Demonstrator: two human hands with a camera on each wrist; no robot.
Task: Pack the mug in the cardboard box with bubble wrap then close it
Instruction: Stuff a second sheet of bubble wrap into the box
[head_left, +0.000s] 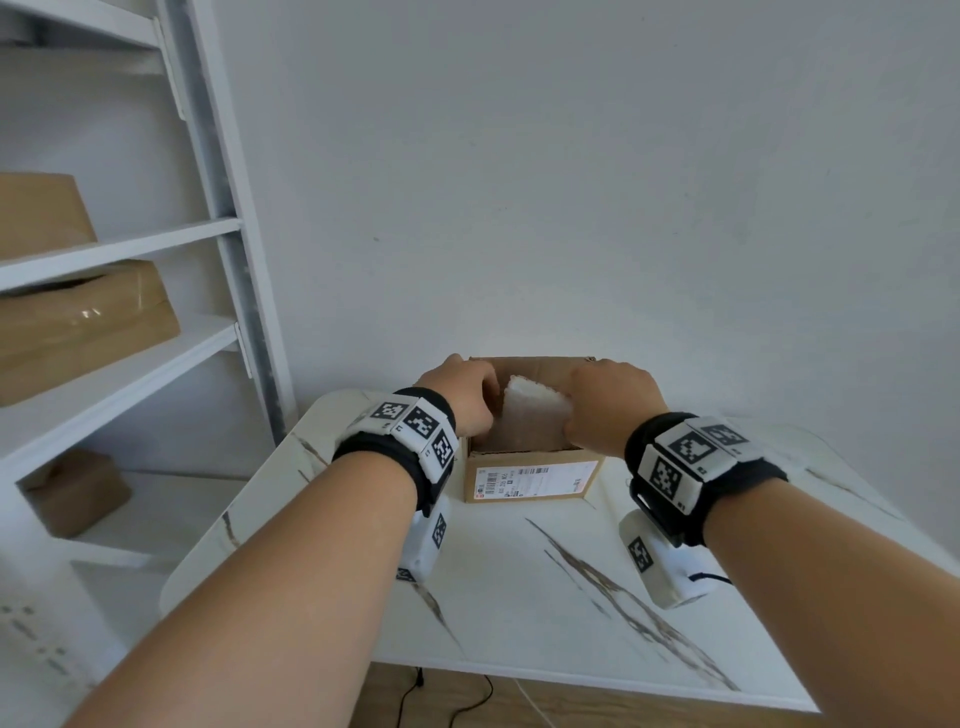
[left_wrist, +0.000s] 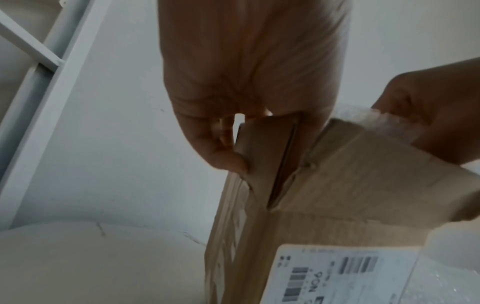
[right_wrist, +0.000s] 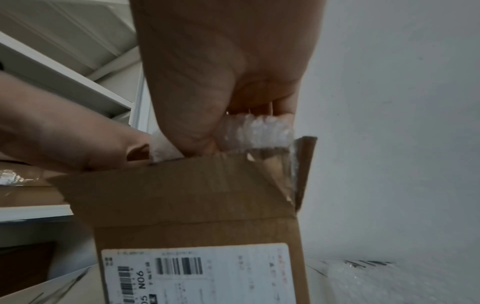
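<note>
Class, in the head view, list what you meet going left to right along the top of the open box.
Left hand → bubble wrap → right hand.

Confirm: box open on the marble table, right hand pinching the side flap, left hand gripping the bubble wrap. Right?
Hands are swapped. The left wrist view shows the left hand pinching the side flap; the right hand grips the bubble wrap. The cardboard box is open on the marble table.
</note>
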